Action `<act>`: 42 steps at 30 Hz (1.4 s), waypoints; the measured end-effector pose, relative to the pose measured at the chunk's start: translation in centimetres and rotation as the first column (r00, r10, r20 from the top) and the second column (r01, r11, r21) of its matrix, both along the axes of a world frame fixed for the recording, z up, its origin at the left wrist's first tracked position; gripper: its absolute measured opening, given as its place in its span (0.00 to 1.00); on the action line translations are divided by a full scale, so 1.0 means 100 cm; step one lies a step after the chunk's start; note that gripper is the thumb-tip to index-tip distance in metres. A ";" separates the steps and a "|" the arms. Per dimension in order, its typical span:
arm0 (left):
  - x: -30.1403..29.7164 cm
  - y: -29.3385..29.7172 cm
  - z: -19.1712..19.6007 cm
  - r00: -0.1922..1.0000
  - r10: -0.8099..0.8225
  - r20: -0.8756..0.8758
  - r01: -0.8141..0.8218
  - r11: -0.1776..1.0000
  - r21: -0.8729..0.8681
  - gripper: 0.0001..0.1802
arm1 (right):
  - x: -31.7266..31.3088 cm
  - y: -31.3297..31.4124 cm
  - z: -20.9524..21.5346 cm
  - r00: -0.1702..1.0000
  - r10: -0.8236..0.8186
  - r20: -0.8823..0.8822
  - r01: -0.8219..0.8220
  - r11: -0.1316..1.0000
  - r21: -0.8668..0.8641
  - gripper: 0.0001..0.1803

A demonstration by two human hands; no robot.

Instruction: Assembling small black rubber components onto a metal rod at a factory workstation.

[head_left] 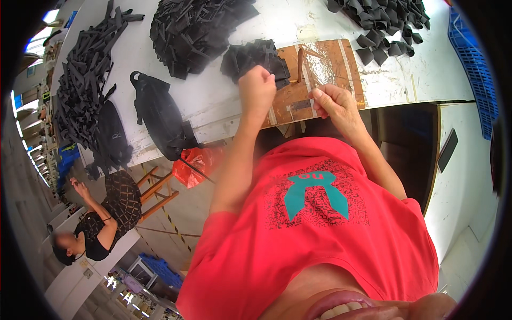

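My left hand point(257, 93) is closed in a fist at the left edge of a brown board point(346, 64). Just beyond it lies a small heap of black fabric pieces point(250, 56); whatever the fingers hold is hidden. Over the board's near right part, my right hand point(337, 106) is closed with thumb and forefinger pinched. A short dark strip point(301, 105) shows by its fingertips; whether it is held or lies on the board I cannot tell. Between the hands and farther back, a thin brown post point(300, 65) stands up from the board, which has strips of tape.
Large piles of black fabric pieces point(192, 32) and strips point(88, 80) cover the table's left side. Folded black loops point(384, 26) lie far right. A black bag point(157, 109) hangs near the left edge. Blue crate point(469, 58) at right; another person point(101, 224) sits at left.
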State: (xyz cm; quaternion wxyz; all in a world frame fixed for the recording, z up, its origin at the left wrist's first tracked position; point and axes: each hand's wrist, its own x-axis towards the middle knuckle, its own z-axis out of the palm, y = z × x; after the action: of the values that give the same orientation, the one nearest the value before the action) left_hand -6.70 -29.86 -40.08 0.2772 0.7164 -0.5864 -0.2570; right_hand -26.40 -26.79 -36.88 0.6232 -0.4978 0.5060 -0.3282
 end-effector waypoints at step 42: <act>-0.019 0.037 0.119 -0.464 -0.081 -0.882 0.234 0.950 -0.209 0.13 | 0.019 -0.022 0.105 0.881 0.115 0.458 -0.159 0.985 0.060 0.13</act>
State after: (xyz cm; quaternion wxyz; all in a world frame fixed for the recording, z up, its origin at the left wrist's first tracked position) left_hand -8.57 -26.13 -28.16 0.5650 0.0765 -0.1665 -0.8045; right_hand -24.49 -29.02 -26.41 0.7686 -0.4117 0.3255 -0.3658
